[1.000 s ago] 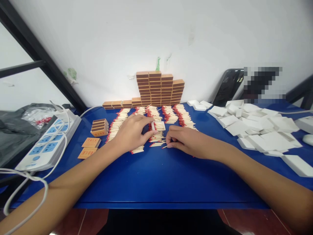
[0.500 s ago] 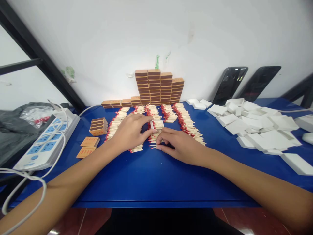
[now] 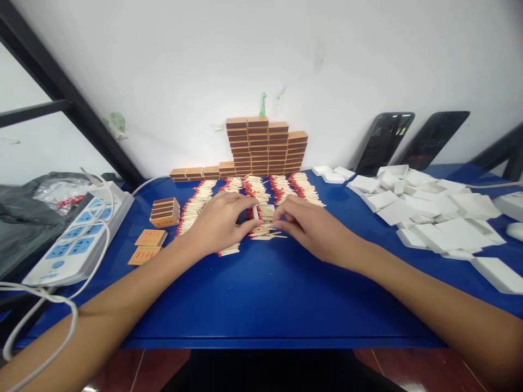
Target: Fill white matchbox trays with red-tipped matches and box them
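Observation:
My left hand [image 3: 223, 220] grips a small white matchbox tray [image 3: 256, 212] by its left end, between thumb and fingers. Pale, red-headed matches [image 3: 266, 211] lie inside the tray. At the tray's right end, my right hand [image 3: 308, 223] is closed in a pinch on matches, whose exact number is hidden by the fingers. Loose matches [image 3: 265, 233] lie on the table just below the tray. Rows of matches [image 3: 308, 190] spread out behind and beside both hands.
Matchboxes [image 3: 257, 144] are stacked against the wall. More orange matchboxes [image 3: 164, 211] sit at left, beside a power strip [image 3: 77, 239] with white cables. White trays [image 3: 433, 207] are heaped at right on the blue table [image 3: 253, 305]. Two dark phones [image 3: 384, 142] lean on the wall.
My right hand has moved up and to the right, from the loose matches below the tray to the tray's right end. My left hand keeps its hold on the tray.

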The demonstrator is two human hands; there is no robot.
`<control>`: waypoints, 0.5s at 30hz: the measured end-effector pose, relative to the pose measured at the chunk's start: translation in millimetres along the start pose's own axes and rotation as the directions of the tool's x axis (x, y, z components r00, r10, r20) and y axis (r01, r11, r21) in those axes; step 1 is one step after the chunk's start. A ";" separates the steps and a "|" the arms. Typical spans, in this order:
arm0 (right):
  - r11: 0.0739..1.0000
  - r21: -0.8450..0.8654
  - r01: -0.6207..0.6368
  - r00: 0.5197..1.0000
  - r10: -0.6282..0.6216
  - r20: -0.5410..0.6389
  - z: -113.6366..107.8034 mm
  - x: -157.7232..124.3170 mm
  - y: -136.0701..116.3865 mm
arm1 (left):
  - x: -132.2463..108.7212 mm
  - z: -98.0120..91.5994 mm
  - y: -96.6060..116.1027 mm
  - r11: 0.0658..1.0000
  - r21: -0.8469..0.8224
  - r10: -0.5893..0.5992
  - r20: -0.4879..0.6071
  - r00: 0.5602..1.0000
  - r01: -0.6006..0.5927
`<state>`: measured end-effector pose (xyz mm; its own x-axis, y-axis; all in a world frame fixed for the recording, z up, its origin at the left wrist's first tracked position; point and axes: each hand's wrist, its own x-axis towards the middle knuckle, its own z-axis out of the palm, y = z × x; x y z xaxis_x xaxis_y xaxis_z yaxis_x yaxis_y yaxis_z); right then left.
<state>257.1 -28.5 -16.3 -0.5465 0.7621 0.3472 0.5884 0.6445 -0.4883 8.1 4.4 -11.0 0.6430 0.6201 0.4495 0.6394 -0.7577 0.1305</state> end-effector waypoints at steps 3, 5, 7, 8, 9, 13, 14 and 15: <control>0.997 -0.074 -0.003 0.992 -0.006 -0.127 -1.3 1.3 7.0 | -0.2 0.2 3.2 0.999 -0.039 0.013 -0.003 1.000 -0.013; 0.995 -0.098 -0.014 0.991 0.001 -0.131 0.1 1.3 9.3 | 0.0 -0.4 5.4 0.998 -0.067 0.017 -0.018 1.000 -0.018; 0.995 -0.099 -0.017 0.993 0.005 -0.117 1.9 1.3 9.6 | 0.5 -1.4 7.0 0.996 -0.085 0.024 -0.030 0.999 -0.026; 0.995 -0.094 -0.018 0.994 0.008 -0.111 2.5 1.4 9.4 | 0.7 -1.9 7.5 0.995 -0.090 0.029 -0.033 0.999 -0.032; 0.996 -0.087 -0.018 0.994 0.009 -0.111 2.8 1.6 9.0 | 0.8 -2.3 7.8 0.995 -0.094 0.035 -0.036 0.999 -0.038; 0.998 -0.057 -0.013 0.986 0.003 -0.166 -0.8 2.8 8.6 | 0.8 -2.5 5.9 0.995 -0.094 0.040 -0.040 0.998 -0.043; 0.998 -0.055 -0.019 0.984 0.008 -0.180 -3.0 2.9 8.8 | 0.8 -2.3 4.8 0.996 -0.083 0.029 -0.042 0.999 -0.032; 0.998 -0.061 -0.028 0.984 0.017 -0.178 -5.5 2.8 8.9 | 0.8 -2.3 3.7 0.998 -0.066 0.017 -0.043 0.999 -0.019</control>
<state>264.0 -20.3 -15.2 -0.4215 0.7719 0.4760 0.6390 0.6252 -0.4481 10.1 1.6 -8.2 0.6350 0.5981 0.4889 0.5977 -0.7813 0.1796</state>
